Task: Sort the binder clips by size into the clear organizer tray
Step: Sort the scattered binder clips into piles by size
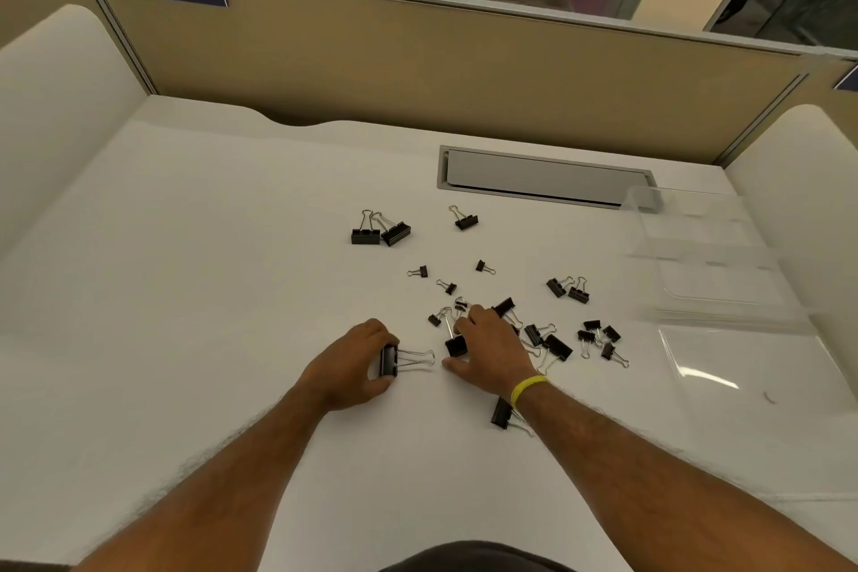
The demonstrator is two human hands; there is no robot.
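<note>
Black binder clips of different sizes lie scattered over the white desk. My left hand (355, 362) grips a large binder clip (390, 360) by its black body, its wire handles pointing right. My right hand (490, 351) rests over the middle of the pile, its fingers closed around another large clip (456, 345). Two large clips (380, 233) sit together farther back, with a medium clip (465, 221) to their right. Several small clips (601, 339) lie to the right of my right hand. One large clip (503, 413) is partly hidden under my right wrist. The clear organizer tray (724, 316) stands at the far right.
A grey cable hatch (543, 177) is set into the desk behind the clips. A tan partition wall (418, 60) closes off the back, and white side panels (55, 107) flank the desk. A yellow band (527, 387) circles my right wrist.
</note>
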